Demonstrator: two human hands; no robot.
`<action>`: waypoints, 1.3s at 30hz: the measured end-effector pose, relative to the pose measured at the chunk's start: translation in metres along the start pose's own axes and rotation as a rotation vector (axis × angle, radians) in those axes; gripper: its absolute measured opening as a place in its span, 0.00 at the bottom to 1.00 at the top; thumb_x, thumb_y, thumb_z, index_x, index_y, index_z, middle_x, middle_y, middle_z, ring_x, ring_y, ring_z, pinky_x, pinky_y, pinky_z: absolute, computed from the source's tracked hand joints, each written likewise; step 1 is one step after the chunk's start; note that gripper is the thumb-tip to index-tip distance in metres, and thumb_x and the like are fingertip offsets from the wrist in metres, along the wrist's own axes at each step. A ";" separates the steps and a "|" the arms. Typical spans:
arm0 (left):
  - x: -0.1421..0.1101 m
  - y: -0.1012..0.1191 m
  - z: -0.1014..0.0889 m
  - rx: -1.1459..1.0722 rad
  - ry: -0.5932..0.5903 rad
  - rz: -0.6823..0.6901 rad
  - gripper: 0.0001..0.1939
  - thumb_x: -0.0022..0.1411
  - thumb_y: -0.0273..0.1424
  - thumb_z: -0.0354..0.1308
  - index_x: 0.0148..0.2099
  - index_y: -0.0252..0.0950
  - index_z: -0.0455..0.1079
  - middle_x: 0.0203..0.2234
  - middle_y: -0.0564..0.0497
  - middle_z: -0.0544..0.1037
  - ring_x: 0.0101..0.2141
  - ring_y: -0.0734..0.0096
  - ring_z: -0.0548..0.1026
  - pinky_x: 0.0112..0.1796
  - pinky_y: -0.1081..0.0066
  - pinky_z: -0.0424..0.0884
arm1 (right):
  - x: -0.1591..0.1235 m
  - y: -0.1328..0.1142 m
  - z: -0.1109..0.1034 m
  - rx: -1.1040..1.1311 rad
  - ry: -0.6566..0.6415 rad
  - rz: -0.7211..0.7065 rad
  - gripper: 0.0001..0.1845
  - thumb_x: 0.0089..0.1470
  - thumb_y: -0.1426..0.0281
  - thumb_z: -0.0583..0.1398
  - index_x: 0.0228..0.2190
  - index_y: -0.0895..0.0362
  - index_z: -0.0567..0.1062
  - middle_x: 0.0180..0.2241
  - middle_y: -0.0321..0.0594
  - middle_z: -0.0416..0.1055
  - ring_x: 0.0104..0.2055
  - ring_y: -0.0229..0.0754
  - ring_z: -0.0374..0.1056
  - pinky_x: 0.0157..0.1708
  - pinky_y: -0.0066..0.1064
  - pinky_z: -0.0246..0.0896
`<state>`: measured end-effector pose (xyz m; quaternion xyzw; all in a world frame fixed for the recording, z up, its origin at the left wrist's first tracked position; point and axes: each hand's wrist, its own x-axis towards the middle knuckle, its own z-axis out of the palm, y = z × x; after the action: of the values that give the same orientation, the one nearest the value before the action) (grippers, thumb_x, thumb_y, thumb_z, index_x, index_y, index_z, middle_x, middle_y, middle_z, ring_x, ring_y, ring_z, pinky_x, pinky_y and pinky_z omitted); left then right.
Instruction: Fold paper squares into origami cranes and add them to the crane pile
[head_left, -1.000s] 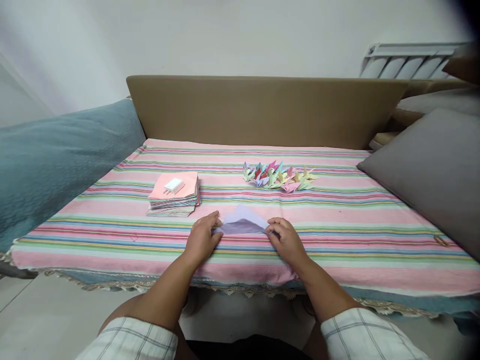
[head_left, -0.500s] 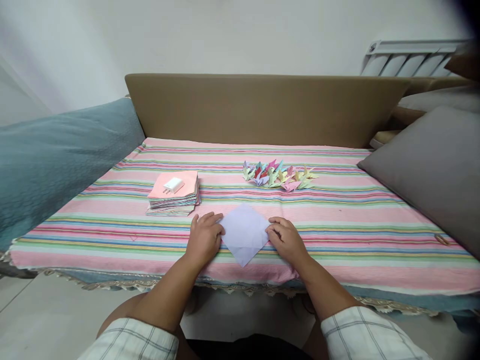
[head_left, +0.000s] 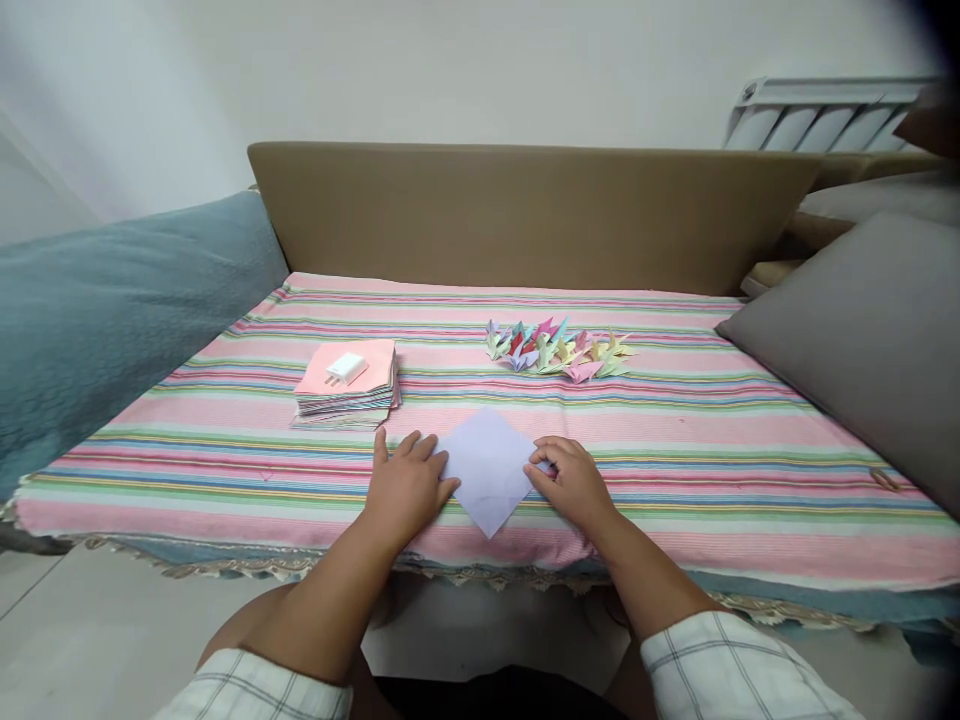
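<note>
A pale lilac square of paper (head_left: pixel 489 466) lies flat on the striped cloth (head_left: pixel 675 470), turned like a diamond. My left hand (head_left: pixel 406 486) rests at its left corner, fingers stretched out flat and touching the edge. My right hand (head_left: pixel 571 481) sits at the right corner with fingers curled, the tips pressing on the paper. A stack of coloured paper squares (head_left: pixel 346 392) with a small white charger plug (head_left: pixel 345 367) on top lies behind my left hand. Several folded paper cranes (head_left: pixel 559 351) are grouped further back.
A tan padded backrest (head_left: pixel 525 215) runs along the far edge. A teal blanket (head_left: pixel 97 320) covers the left side and a grey cushion (head_left: pixel 862 330) leans at the right. A white radiator (head_left: pixel 817 115) stands at the back right.
The lilac sheet, folded into a triangle a second ago, has been unfolded and now lies flat as a diamond. My left hand has slid slightly nearer and spread flat.
</note>
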<state>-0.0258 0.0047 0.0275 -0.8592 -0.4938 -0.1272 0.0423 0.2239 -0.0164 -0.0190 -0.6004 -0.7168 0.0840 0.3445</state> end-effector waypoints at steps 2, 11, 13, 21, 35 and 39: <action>0.000 -0.008 -0.002 0.013 -0.014 -0.034 0.10 0.55 0.39 0.57 0.39 0.43 0.73 0.49 0.46 0.72 0.52 0.47 0.66 0.55 0.35 0.35 | 0.000 0.000 0.001 0.001 0.003 -0.003 0.07 0.49 0.65 0.58 0.29 0.54 0.74 0.39 0.42 0.72 0.45 0.46 0.65 0.45 0.40 0.58; -0.002 0.022 0.002 -0.105 -0.018 0.259 0.19 0.60 0.39 0.53 0.53 0.41 0.66 0.55 0.46 0.67 0.57 0.54 0.61 0.58 0.45 0.43 | 0.001 -0.004 0.001 0.049 0.024 0.038 0.07 0.50 0.67 0.57 0.29 0.54 0.75 0.34 0.41 0.71 0.40 0.44 0.65 0.43 0.37 0.59; -0.005 0.033 0.006 -0.144 -0.070 0.345 0.27 0.57 0.46 0.55 0.56 0.39 0.63 0.56 0.44 0.66 0.57 0.54 0.61 0.58 0.49 0.48 | 0.001 -0.004 0.000 0.083 0.037 0.055 0.07 0.50 0.67 0.56 0.29 0.54 0.75 0.33 0.40 0.71 0.39 0.44 0.66 0.41 0.36 0.60; -0.002 0.032 0.022 -0.071 -0.078 0.303 0.25 0.57 0.37 0.56 0.56 0.35 0.64 0.55 0.41 0.66 0.54 0.53 0.64 0.53 0.54 0.60 | 0.001 -0.008 -0.006 0.242 -0.005 0.159 0.08 0.49 0.67 0.56 0.30 0.55 0.73 0.22 0.34 0.68 0.24 0.37 0.64 0.28 0.29 0.60; 0.003 0.016 0.027 -0.035 -0.049 0.302 0.21 0.57 0.24 0.51 0.53 0.38 0.66 0.54 0.44 0.68 0.54 0.55 0.64 0.53 0.52 0.60 | -0.006 -0.022 -0.019 0.089 -0.020 0.078 0.14 0.53 0.62 0.54 0.21 0.55 0.71 0.16 0.32 0.65 0.23 0.38 0.62 0.30 0.29 0.56; 0.006 0.012 0.028 -0.041 -0.075 0.318 0.20 0.59 0.22 0.48 0.53 0.38 0.66 0.55 0.45 0.67 0.55 0.56 0.63 0.54 0.52 0.60 | -0.004 -0.016 -0.021 -0.048 0.202 -0.036 0.11 0.55 0.64 0.53 0.30 0.55 0.73 0.31 0.39 0.74 0.36 0.43 0.68 0.46 0.39 0.52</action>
<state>-0.0080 0.0093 0.0028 -0.9314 -0.3499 -0.0970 0.0258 0.2238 -0.0308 0.0040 -0.6010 -0.6907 -0.0003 0.4023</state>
